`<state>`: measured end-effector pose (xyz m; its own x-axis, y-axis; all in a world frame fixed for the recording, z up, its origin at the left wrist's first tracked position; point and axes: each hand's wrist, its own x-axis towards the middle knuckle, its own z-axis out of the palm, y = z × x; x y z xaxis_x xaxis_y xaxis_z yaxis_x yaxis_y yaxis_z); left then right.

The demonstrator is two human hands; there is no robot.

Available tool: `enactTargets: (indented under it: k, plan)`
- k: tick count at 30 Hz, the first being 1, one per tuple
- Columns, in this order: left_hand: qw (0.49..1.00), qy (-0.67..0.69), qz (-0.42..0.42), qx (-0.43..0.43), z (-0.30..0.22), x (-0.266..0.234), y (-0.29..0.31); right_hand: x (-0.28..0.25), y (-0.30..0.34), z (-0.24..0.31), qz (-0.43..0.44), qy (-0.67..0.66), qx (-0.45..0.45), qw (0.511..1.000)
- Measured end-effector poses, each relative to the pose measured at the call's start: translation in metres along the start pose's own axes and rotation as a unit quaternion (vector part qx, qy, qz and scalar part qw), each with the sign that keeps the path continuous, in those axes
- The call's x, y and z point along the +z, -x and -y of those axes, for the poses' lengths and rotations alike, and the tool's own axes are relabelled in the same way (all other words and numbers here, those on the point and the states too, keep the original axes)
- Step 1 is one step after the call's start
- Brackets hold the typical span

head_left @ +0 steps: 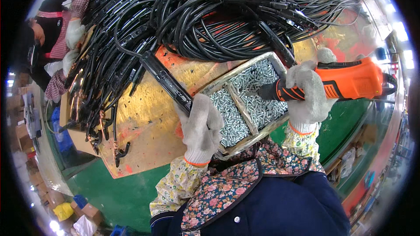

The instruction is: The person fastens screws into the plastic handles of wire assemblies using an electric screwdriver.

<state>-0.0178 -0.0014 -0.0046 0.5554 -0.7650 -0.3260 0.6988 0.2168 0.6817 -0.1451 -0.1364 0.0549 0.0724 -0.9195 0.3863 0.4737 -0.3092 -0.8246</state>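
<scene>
1. The person's left hand, in a pale knitted glove, is closed around the near end of a black handle. Thumb and fingers are clamped on it, above the middle of the table, toward the near edge.
2. The handle tilts away from the glove toward the table's far left corner, and a black cable runs from its other end to the heap.
3. The right hand, gloved alike, is wrapped around the black front part of an orange power driver. Its body points out to the table's right edge, and its dark nose reaches left over the screw tray; whether the tip touches the screws cannot be told.
4. The wooden tray sits at the table's near edge, between the two hands, split by a divider. Small silver screws fill both compartments.
5. A heap of black cables covers the table's far side and spreads along its left edge. A black clamp lies near the near left corner.
6. Beyond the left edge, a co-worker's gloved hands are beside the cables.
</scene>
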Motion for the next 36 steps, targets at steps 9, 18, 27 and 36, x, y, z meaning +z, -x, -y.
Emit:
enactTargets:
  k: [9,18,27,36]
  plan:
    - [0.999,0.016,-0.032,0.001,0.002,0.002,-0.002,0.001,0.002,-0.002,-0.043,0.003,0.0,0.999]
    - [0.988,-0.117,-0.083,-0.058,-0.01,0.019,0.0,-0.009,-0.019,0.026,0.09,-0.112,-0.038,0.989]
    - [0.997,0.0,-0.055,-0.062,-0.004,0.004,0.002,0.043,-0.023,0.032,0.095,-0.314,0.02,0.944]
    - [0.991,0.069,-0.076,-0.086,-0.012,0.005,0.002,0.075,-0.013,0.009,0.174,-0.3,0.045,0.937]
